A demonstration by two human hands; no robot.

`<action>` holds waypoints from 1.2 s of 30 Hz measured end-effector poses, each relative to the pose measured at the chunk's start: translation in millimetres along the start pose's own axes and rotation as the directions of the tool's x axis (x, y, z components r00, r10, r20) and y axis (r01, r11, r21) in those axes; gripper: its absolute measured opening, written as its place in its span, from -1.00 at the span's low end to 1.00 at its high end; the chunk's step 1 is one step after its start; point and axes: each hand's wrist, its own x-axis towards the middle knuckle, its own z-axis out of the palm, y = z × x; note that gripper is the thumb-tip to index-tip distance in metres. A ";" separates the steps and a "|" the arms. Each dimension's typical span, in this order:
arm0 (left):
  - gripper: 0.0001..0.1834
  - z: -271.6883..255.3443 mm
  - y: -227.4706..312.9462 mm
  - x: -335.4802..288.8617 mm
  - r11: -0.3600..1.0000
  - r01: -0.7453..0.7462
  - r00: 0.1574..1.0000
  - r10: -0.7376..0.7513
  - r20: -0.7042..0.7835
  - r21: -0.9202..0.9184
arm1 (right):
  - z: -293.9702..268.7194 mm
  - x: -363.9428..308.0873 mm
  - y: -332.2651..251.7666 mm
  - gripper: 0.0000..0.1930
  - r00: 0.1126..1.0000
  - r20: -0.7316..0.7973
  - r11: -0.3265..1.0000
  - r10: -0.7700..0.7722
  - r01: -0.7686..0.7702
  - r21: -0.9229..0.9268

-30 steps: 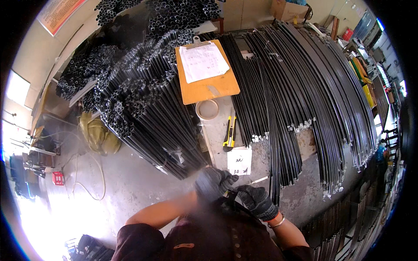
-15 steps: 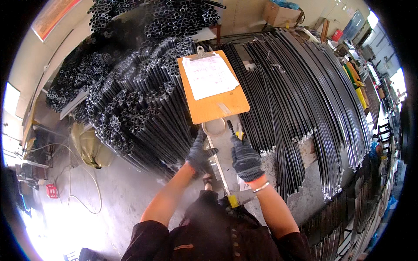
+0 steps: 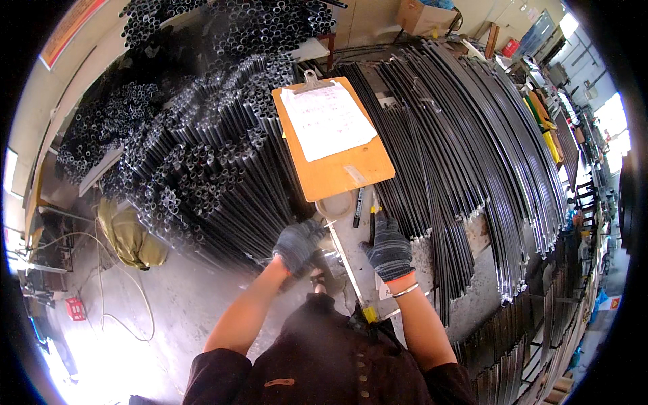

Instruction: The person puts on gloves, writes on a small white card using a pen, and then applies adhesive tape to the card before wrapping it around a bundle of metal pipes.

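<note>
Both my hands wear dark grey knit gloves with orange cuffs. My left hand (image 3: 298,244) is curled closed beside the left edge of a narrow grey stand (image 3: 345,236); what its fingers hold, if anything, is hidden. Over the stand's right side, my right hand (image 3: 389,251) closes on a slim yellow-and-black tool (image 3: 373,217), its kind unclear. A black marker (image 3: 358,207) lies just left of that tool. Beyond my hands, a brown clipboard (image 3: 337,177) carries a white written sheet (image 3: 328,121) under its metal clip. A tape roll (image 3: 335,204) shows partly from under the clipboard's near edge.
Stacked dark metal tubes (image 3: 223,155) crowd the left, open ends up. Long dark bars (image 3: 466,135) lie in rows on the right. An olive cloth-like bundle (image 3: 129,233), a pale hose (image 3: 145,334) and a red crate (image 3: 75,308) are at the left.
My left hand has drawn back slightly and its spread fingers have curled in. My right hand has come down onto the yellow-and-black tool, leaving the marker in plain sight. The view has shifted slightly.
</note>
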 end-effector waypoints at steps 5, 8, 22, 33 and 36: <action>-0.66 -18.9 38.5 -7.1 0.989 0.122 0.992 -0.121 0.026 -0.084 | -0.3 12.1 11.8 -0.48 0.862 -0.396 0.948 -0.316 0.308 -0.085; -0.63 -9.7 28.8 -14.8 0.986 0.073 0.997 -0.077 -0.020 -0.147 | -37.8 22.7 -7.9 -0.53 0.865 -0.348 0.908 -0.360 0.412 0.084; -0.70 -43.8 53.3 -26.6 0.946 0.021 1.000 -0.018 0.014 -0.324 | -70.9 75.8 -7.9 -0.81 0.653 -0.504 0.815 -0.566 0.536 -0.220; -0.72 -91.4 98.0 -11.0 0.940 0.055 0.998 -0.059 -0.001 -0.338 | -49.5 10.7 24.1 -0.83 0.928 -0.208 0.218 -0.308 0.282 0.934; -0.72 -109.3 104.2 -0.2 0.966 -0.136 0.990 0.141 0.011 -0.220 | -63.8 1.0 29.2 -0.78 0.855 -0.351 0.360 -0.381 0.487 0.796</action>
